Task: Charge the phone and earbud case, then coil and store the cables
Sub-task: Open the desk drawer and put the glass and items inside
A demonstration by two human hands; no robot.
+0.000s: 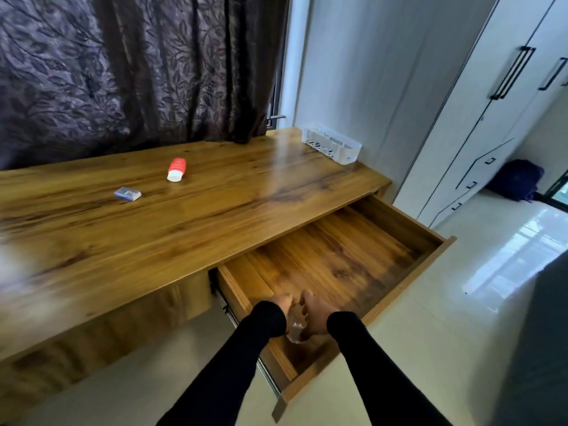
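Both my hands meet inside the open wooden drawer (415,272), over its near left corner. My left hand (281,302) is curled with its fingers closed. My right hand (315,316) faces it, fingers bent inward. Between them, low in the drawer, is a small pale, glossy bundle (295,332). It is too blurred to tell whether it is a coiled cable. Both hands appear to grip it. No phone or earbud case shows in this view.
On the long wooden desk (215,216) lie a red-and-white bottle (176,169) on its side and a small blue-white box (127,194). A white plastic basket (332,145) stands at the far right corner. White wardrobes (479,118) and a dark blue bag (516,179) are at the right.
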